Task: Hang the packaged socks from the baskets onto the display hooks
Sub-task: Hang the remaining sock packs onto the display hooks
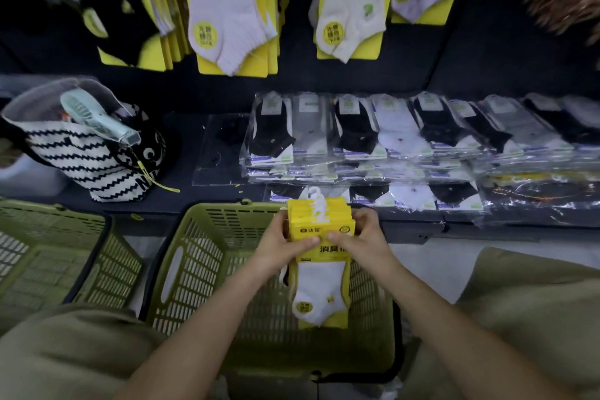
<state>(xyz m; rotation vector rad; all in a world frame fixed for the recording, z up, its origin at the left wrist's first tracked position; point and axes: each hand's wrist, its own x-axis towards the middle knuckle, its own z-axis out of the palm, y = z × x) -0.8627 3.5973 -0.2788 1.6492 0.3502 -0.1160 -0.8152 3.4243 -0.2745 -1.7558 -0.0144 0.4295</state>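
Sock packs [319,237], stacked: left hand [285,243] and right hand [358,239] both grip them above basket [207,256]. Step: squaring hangers. Next: lift to display hooks.

Dim, blurred corners (top especially), fisheye bending

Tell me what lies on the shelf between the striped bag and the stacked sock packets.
In the head view, one flat clear packet of dark socks lies between bag and stacks.
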